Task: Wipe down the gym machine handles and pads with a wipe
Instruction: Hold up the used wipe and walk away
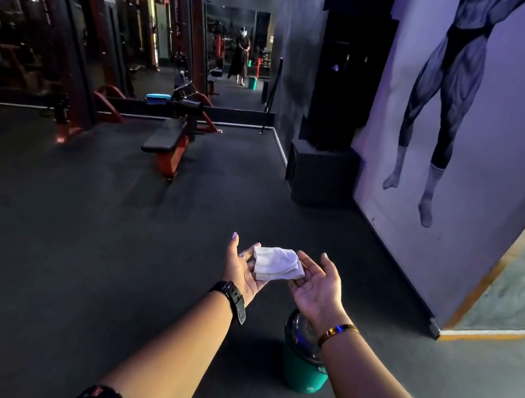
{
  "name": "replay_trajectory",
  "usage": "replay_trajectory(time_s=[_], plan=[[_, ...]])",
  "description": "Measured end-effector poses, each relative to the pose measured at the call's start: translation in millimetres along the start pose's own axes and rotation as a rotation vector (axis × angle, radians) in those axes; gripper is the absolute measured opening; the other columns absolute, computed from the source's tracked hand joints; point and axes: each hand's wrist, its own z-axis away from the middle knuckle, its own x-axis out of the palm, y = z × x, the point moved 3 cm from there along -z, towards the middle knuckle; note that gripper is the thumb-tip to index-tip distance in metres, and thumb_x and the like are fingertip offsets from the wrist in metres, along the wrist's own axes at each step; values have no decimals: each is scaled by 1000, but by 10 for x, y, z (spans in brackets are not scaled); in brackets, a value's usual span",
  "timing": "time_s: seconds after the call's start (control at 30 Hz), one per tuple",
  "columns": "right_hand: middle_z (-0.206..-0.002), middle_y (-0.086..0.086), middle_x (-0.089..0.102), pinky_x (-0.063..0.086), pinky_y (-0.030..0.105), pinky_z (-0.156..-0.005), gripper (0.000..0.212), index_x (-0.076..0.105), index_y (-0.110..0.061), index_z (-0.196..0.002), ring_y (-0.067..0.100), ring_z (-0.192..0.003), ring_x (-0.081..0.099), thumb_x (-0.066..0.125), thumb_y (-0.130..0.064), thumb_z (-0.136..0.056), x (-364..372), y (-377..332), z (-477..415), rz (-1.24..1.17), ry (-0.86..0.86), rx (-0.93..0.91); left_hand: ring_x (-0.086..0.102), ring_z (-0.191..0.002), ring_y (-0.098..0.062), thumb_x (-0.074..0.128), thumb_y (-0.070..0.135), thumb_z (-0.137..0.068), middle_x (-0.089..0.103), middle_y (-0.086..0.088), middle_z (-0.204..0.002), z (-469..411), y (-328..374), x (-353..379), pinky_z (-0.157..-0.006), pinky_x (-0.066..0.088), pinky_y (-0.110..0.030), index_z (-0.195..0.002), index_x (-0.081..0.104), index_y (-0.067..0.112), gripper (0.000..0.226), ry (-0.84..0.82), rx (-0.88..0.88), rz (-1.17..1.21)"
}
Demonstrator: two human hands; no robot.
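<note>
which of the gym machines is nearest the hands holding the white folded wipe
The low bench with the black pad and orange frame, lying closest in front. The tall red-and-black weight-stack machines stand farther back on the left.

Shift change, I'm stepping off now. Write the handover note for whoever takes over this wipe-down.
Left hand: palm up, holds the folded white wipe at its fingers.
Right hand: palm up, fingers relaxed, touching the wipe's other end.
Things: green bucket on the floor under the right wrist; bench and machines ahead to the left, well away.
Done: wipe is in hand; no wiping can be seen.
Left: walk over, wipe the handles and pads.
</note>
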Motion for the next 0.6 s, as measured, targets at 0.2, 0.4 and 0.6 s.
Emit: replay_trajectory(time_s=[0.2, 0.4, 0.6], plan=[[-107, 12, 67, 50, 34, -76, 51, 56, -1, -124, 23, -89, 64, 41, -42, -98, 322, -688, -1173, -18, -26, -35, 66, -94, -23, 39, 64, -92, 64, -10, -119, -1218, 370, 627, -77, 53, -33, -123, 57, 11, 64, -29, 8, -37], [-107, 11, 66, 51, 32, -76, 51, 57, -1, -123, 22, -86, 63, 41, -43, -97, 365, -1118, -2026, -32, 31, -78, 63, -107, -25, 39, 66, -91, 61, -12, -130, -2173, 546, 998, -72, 55, -31, -121, 58, 12, 64, -42, -43, -43], [-93, 10, 66, 49, 33, -79, 46, 59, -3, -114, 21, -80, 61, 41, -41, -97, 490, -1301, -2933, -46, 106, -125, 65, -95, -22, 34, 64, -94, 60, -13, -129, -3107, 774, 1218, -73, 53, -32, -134, 50, 10, 69, -112, -138, -42]])
